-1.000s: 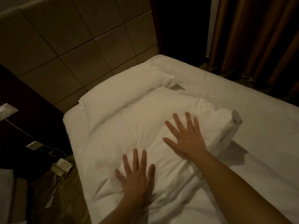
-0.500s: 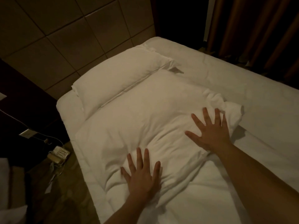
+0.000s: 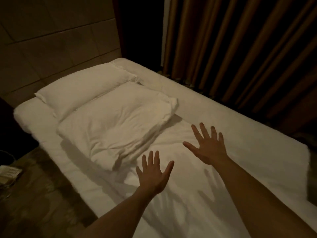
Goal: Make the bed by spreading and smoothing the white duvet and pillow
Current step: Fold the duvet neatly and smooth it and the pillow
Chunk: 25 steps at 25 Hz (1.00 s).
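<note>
Pillow (image 3: pixel 80 93): lies at the head edge of the bed (image 3: pixel 240 138), flat.
Duvet (image 3: pixel 116 124): folded lump just below the pillow, near the left edge, not spread yet.
Left hand (image 3: pixel 153 174): I have lifted it off the duvet; fingers straight, holding nothing.
Right hand (image 3: pixel 208 146): also off now, fingers spread wide, empty.
Meaning: pressing is done, spreading comes next, I think.
</note>
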Each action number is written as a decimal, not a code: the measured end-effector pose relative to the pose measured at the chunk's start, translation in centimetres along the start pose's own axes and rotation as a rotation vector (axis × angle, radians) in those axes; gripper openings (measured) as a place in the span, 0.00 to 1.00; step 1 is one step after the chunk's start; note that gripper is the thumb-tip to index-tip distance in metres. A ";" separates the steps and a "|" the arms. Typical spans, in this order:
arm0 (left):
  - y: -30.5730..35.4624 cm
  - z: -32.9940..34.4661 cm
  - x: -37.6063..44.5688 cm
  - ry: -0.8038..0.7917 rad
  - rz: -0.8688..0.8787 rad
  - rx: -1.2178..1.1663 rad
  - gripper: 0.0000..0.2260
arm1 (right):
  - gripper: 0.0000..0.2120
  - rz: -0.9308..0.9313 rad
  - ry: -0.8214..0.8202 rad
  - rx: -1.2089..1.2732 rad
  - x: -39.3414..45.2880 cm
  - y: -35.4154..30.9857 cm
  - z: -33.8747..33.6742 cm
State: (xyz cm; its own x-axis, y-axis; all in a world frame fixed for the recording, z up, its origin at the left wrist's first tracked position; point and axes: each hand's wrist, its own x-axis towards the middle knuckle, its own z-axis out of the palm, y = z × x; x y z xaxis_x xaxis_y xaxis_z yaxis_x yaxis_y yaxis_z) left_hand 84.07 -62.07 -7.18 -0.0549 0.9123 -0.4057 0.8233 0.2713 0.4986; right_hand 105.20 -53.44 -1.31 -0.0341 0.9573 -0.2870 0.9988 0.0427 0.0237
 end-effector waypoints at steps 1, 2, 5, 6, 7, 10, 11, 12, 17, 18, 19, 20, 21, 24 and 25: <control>1.0 1.5 -3.1 -0.038 0.017 -0.003 0.41 | 0.43 0.046 -0.006 0.005 -4.0 2.1 -0.1; 1.8 3.2 -6.4 -0.074 0.021 -0.013 0.41 | 0.43 0.092 -0.020 0.005 -7.9 4.3 0.0; 3.7 8.8 -15.6 -0.203 -0.005 -0.027 0.44 | 0.43 0.225 -0.074 0.002 -19.4 11.4 1.5; 4.5 10.5 -18.3 -0.238 -0.026 -0.024 0.47 | 0.44 0.252 -0.095 0.002 -22.6 13.7 1.9; 5.1 12.0 -20.6 -0.261 -0.050 -0.024 0.50 | 0.44 0.271 -0.114 0.011 -25.2 15.7 2.4; 6.6 16.3 -25.9 -0.263 -0.125 -0.042 0.57 | 0.44 0.323 -0.110 0.053 -30.5 21.3 4.1; 7.4 17.7 -27.3 -0.257 -0.156 -0.054 0.59 | 0.44 0.326 -0.104 0.065 -31.8 23.2 4.7; 8.7 19.1 -28.5 -0.249 -0.186 -0.065 0.59 | 0.44 0.315 -0.099 0.073 -32.9 25.2 5.2; 18.1 27.3 -34.9 -0.159 -0.228 -0.119 0.52 | 0.44 0.147 -0.124 0.071 -37.3 34.7 7.4; 20.3 28.7 -35.9 -0.150 -0.221 -0.142 0.49 | 0.43 0.115 -0.149 0.077 -38.4 36.2 7.9; 22.3 30.0 -36.8 -0.144 -0.226 -0.181 0.48 | 0.43 0.088 -0.167 0.079 -39.3 37.6 8.5; 24.1 31.2 -37.8 -0.130 -0.239 -0.228 0.48 | 0.43 0.072 -0.179 0.093 -39.8 39.0 8.9; 25.5 32.1 -38.8 -0.108 -0.261 -0.270 0.47 | 0.43 0.068 -0.194 0.125 -40.2 40.3 9.1; 26.5 33.5 -39.2 -0.023 -0.397 -0.363 0.48 | 0.44 0.062 -0.196 0.180 -40.2 42.9 9.2; 26.5 33.6 -38.9 0.020 -0.443 -0.369 0.48 | 0.44 0.060 -0.183 0.196 -40.1 43.5 9.4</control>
State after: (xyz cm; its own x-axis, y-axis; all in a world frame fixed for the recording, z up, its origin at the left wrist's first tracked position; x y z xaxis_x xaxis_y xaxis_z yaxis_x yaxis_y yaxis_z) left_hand 127.00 -100.68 -3.95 -0.3626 0.6921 -0.6241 0.4681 0.7143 0.5202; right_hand 150.32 -92.68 2.25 0.0145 0.8880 -0.4595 0.9872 -0.0858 -0.1347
